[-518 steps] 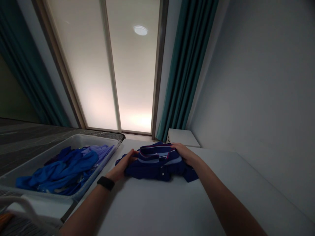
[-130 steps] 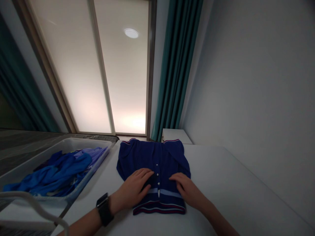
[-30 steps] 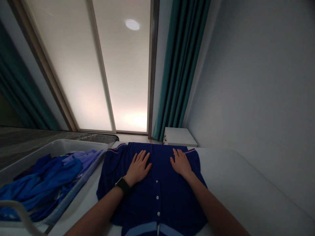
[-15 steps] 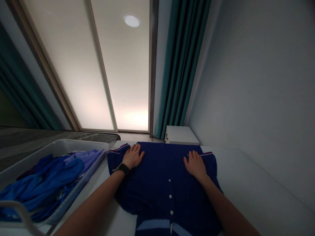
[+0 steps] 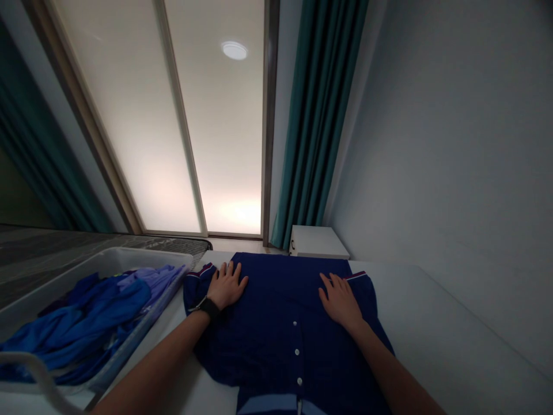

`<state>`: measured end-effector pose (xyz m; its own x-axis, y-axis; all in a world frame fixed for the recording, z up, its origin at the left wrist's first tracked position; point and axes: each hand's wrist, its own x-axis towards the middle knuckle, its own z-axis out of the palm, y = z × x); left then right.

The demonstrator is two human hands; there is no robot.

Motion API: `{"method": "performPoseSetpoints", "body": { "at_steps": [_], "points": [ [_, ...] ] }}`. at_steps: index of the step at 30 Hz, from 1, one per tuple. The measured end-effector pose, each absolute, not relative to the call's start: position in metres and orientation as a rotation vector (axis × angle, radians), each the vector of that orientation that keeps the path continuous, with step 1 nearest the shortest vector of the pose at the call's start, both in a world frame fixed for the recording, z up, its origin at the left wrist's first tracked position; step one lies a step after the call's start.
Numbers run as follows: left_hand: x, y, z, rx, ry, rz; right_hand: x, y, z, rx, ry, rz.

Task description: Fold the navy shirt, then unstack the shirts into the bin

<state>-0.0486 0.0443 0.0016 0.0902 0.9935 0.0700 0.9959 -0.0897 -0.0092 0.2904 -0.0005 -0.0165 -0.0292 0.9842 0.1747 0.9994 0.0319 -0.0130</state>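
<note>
A navy polo shirt (image 5: 276, 305) lies spread on the white table (image 5: 415, 357), its button placket and light-blue-banded collar end toward me. Red-and-white stripes edge both short sleeves. My left hand (image 5: 227, 286), with a dark watch at the wrist, rests flat on the shirt beside the left sleeve, fingers spread. On the other side my right hand (image 5: 341, 301) lies flat near the right sleeve, its fingers stretched out. Neither hand grips the cloth.
At the left stands a white plastic basket (image 5: 151, 252) with a handle, holding blue and purple clothes (image 5: 82, 323). A small white cabinet (image 5: 317, 241) stands beyond the table. Behind are frosted sliding doors (image 5: 220, 144), teal curtains (image 5: 315, 115) and a wall on the right.
Both hands have shifted slightly leftward on the shirt, and its sleeves sit a little further left. The view has tilted slightly. Both hands stay flat.
</note>
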Motion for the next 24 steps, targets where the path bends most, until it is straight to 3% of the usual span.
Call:
{"method": "performPoseSetpoints", "body": {
  "at_steps": [11,24],
  "points": [
    [-0.007,0.086,0.013,-2.573,-1.655,-0.281,0.285,0.001,-0.015,-1.903,-2.264,-0.045],
    [0.0,0.104,-0.01,-2.384,-2.007,-0.224,0.273,0.014,-0.004,-1.963,-2.185,-0.142]
  ]
}}
